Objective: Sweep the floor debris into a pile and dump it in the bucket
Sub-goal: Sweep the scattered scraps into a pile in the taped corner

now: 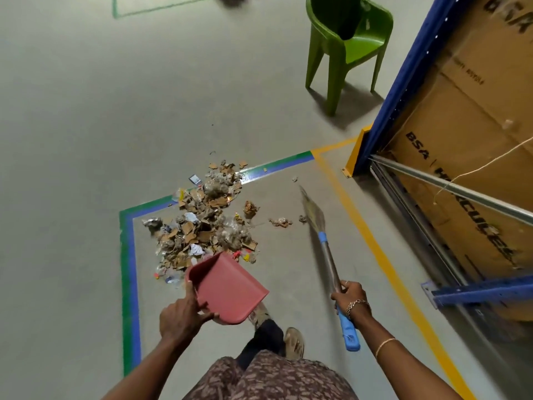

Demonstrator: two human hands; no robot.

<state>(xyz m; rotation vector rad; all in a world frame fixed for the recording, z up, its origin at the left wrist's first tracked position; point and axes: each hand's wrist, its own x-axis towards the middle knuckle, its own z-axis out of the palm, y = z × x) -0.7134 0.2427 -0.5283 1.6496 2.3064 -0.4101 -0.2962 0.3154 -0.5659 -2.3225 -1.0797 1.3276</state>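
The floor (86, 140) is smooth grey-green concrete with a dull sheen, marked with a green-and-blue tape border (128, 269) on the left and a yellow line (375, 241) running near to far on the right. Nearest are a patterned garment (274, 376) and a sandalled foot (294, 342) stepping forward.

Just beyond, the left hand (180, 316) grips the near rim of a pink plastic dustpan (230, 287), thumb over the edge. The pan is tilted, held off the floor, its smooth flat underside turned up. To the right, the right hand (350, 295) is curled round the broom (326, 249) where the metal shaft meets the blue plastic grip; the shaft slants far and left to a soft straw head touching the floor.

The debris pile (202, 223) lies inside the taped corner, just beyond the dustpan's far lip and left of the broom head: torn cardboard, crumpled paper, clear wrappers and dusty clumps. A few stray scraps (279, 222) sit between pile and bristles.

At right stands a blue steel rack (403, 82) with a yellow foot, stacked with printed cardboard boxes (476, 125). Farthest, a glossy green moulded plastic chair (349, 44) stands beside the rack
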